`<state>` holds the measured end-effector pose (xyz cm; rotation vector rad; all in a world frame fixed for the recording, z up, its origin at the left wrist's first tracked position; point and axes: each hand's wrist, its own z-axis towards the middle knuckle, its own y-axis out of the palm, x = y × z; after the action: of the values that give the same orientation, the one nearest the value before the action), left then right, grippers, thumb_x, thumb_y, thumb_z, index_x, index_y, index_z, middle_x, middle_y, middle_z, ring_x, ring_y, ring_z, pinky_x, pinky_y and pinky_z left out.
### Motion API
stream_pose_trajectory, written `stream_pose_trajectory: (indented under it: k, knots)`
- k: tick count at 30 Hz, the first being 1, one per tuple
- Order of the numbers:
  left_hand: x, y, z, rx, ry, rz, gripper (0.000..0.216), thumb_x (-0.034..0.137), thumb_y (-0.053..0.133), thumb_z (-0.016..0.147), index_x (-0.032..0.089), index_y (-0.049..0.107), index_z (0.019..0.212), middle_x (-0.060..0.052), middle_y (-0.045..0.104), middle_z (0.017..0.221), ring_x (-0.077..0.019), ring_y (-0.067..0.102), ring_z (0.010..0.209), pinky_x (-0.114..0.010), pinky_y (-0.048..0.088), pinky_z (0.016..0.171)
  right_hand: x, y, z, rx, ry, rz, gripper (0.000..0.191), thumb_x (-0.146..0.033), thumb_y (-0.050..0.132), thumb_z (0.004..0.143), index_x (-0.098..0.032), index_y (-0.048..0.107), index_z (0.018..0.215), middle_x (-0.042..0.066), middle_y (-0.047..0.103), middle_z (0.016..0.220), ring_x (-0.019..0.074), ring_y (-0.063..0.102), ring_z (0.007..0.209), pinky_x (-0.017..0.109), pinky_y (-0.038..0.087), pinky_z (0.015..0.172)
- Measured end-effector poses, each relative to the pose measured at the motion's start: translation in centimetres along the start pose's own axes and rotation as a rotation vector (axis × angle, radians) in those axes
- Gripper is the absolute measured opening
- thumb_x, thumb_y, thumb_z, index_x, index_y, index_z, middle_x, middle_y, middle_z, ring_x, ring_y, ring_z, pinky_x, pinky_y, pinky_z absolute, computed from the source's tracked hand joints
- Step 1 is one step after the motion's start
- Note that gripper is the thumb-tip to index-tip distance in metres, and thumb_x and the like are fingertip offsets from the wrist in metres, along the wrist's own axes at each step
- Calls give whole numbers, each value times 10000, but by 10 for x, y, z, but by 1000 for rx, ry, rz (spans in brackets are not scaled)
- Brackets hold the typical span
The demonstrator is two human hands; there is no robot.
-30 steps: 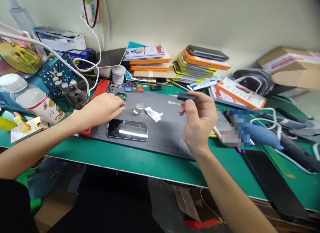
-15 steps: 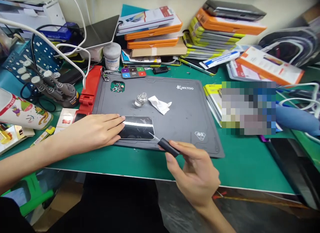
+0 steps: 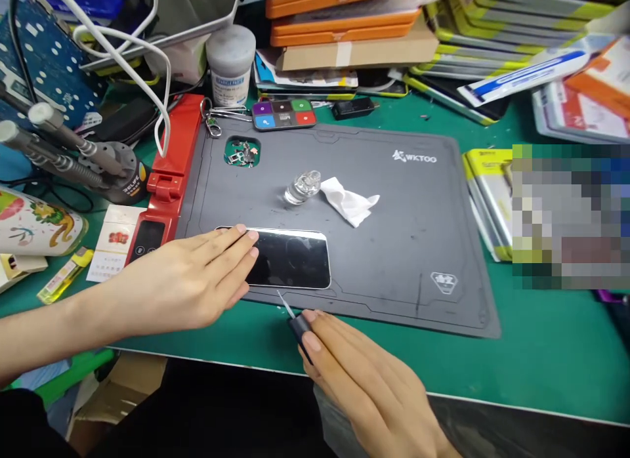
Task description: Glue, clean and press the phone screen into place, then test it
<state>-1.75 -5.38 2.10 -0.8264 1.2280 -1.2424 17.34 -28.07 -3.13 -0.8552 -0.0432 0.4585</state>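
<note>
At the counter's [image 3: 541, 373] front edge: right hand [image 3: 378, 386], one, fingers and thumb closed round a black-handled applicator [image 3: 301, 333], its thin pale tip pointing up and away. Tip just beside the near long edge of the smartphone; contact cannot be told. Left hand [image 3: 201, 277], one, palm down, fingers straight and together, grasping nothing, fingertips laid over the phone's left end. Smartphone [image 3: 293, 260], one, dark glossy screen upward, pale frame, lying lengthwise on the front part of a grey work mat [image 3: 394, 274] printed "WKTOO". Left of the mat: yellow lighter [image 3: 65, 275], one; white pack with red emblem [image 3: 115, 241], one, beyond the lighter. Mid-mat, behind the phone: clear glass bottle [image 3: 302, 187], one, small; crumpled white tissue [image 3: 350, 203], one, just beside the bottle on its right. Along the mat's left edge: red device [image 3: 180, 133], one, hinged, dark panel at its near end. At the mat's far left corner: cut-out [image 3: 242, 151], one, rounded, small metal parts within. Behind the mat: six-square coloured plate [image 3: 284, 115], one; black USB stick [image 3: 354, 107], one, to its right; lidded tub [image 3: 230, 74], one, labelled "Sparkle Paste". Farthest back: orange cases [image 3: 339, 35], stacked above a brown cardboard box [image 3: 374, 53].
</note>
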Motion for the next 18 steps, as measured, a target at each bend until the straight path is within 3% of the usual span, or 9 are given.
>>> stream_pose_trajectory:
  k: [8, 11, 15, 18]
  knots:
    - [0, -4, 2, -55, 66, 10, 381, 148, 583, 1044, -47, 594, 1370, -240, 686, 1402, -325, 680, 1326, -437, 584, 1139, 0, -3, 3, -27, 68, 60, 206, 85, 723, 853, 18, 731, 1047, 219, 794, 1115, 338, 708, 1284, 438, 688, 1004]
    - [1, -7, 6, -40, 37, -15, 393, 191, 607, 1055, -73, 598, 1345, -241, 707, 1366, -327, 699, 1293, -439, 603, 1121, -3, -6, 5, -53, 130, 84, 215, 87, 723, 849, -4, 742, 1042, 205, 800, 1135, 318, 725, 1261, 426, 683, 1020]
    - [2, -12, 13, -39, 18, -19, 395, 200, 625, 1052, -97, 618, 1312, -252, 727, 1320, -352, 730, 1232, -439, 647, 1053, -11, -1, 1, 54, 257, 76, 255, 92, 697, 853, -83, 761, 1026, 149, 777, 1290, 300, 754, 1210, 432, 704, 985]
    - [2, -16, 17, -54, 12, -24, 382, 188, 633, 1043, -83, 626, 1312, -235, 733, 1322, -347, 730, 1237, -433, 641, 1067, -13, 2, -2, 69, 278, 82, 257, 111, 684, 854, -66, 760, 1025, 171, 724, 1395, 306, 746, 1225, 440, 709, 983]
